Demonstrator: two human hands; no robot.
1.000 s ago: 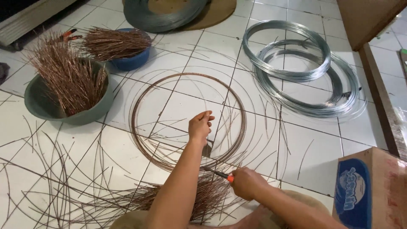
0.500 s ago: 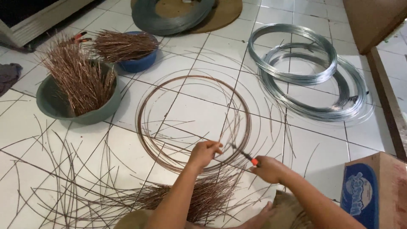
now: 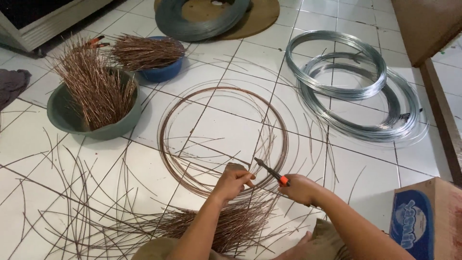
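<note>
A coil of copper-coloured wire (image 3: 166,144) lies as a big ring on the white tiled floor. My left hand (image 3: 234,179) pinches the wire at the ring's near edge. Just to its right, my right hand (image 3: 299,188) grips orange-handled pliers (image 3: 270,171) whose dark jaws point up and left toward the wire beside my left fingers. A heap of cut copper wire pieces (image 3: 226,224) lies under my forearms.
A green bowl (image 3: 67,118) and a blue bowl (image 3: 161,72) at left hold cut copper pieces. Silver wire coils (image 3: 365,91) lie at right, a dark coil (image 3: 202,19) on a round board at the top. A cardboard box (image 3: 426,216) stands at lower right. Loose strands (image 3: 72,192) litter the floor.
My left hand has come back from the ring's inside to its near edge and holds the wire. My right hand with the pliers has risen toward it.
</note>
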